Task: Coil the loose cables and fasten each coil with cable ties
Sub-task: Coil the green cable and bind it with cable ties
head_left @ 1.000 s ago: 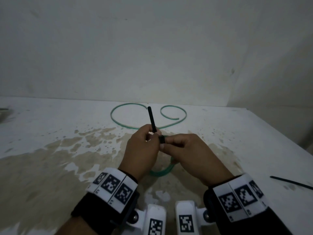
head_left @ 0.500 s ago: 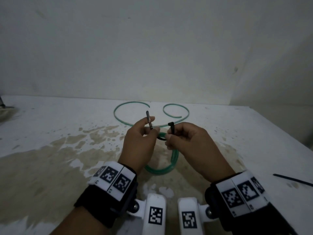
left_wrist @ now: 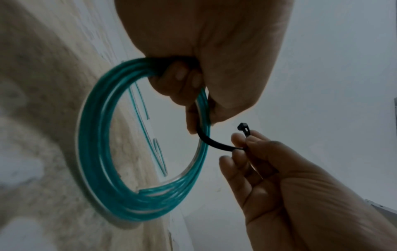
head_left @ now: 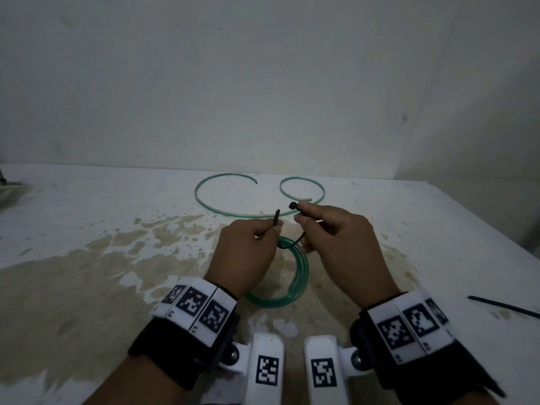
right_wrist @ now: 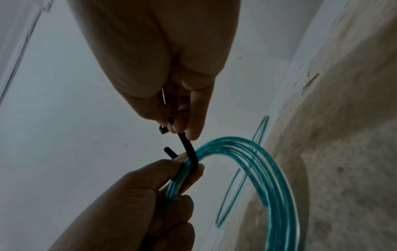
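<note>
One green coil (head_left: 292, 276) wound; left hand (head_left: 248, 252) grips it and the tie (left_wrist: 217, 144) tail, right hand (head_left: 336, 244) pinches the head. Tie unfastened; second cable (head_left: 222, 206) lies loose.

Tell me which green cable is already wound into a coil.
The one in the left hand: the coil of several stacked turns with a black tie round it. The loose cable behind lies as open single curves on the table.

Dim, grainy, wide-angle edge distortion
</note>
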